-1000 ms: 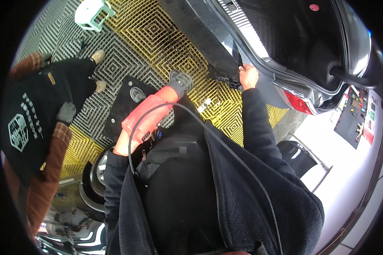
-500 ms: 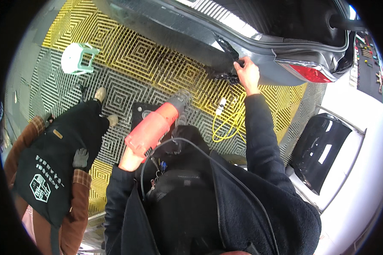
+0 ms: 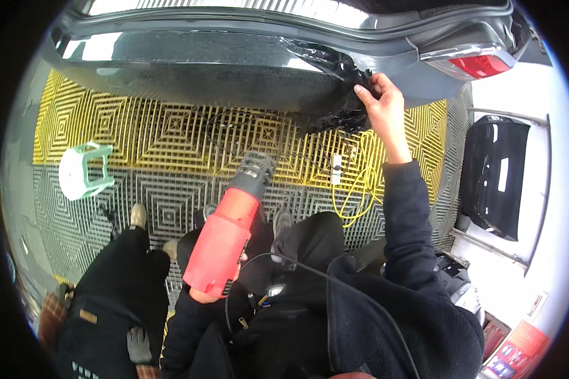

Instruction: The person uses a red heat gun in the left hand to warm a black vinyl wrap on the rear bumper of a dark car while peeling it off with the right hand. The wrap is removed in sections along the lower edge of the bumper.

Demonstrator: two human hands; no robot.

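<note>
I see a pale stool onscreen at nine o'clock, a co-worker at eight, a black panel at three.

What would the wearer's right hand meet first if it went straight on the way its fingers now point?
The crumpled black film, which the right hand seems to pinch at its fingertips. Beyond that, the car's bumper looks next in line, though one view leaves depth unclear.

White characters sit low on the co-worker's black apron, running into the dark lower edge! Over at lower right, pale print dots a red panel, too small to make out.
</note>
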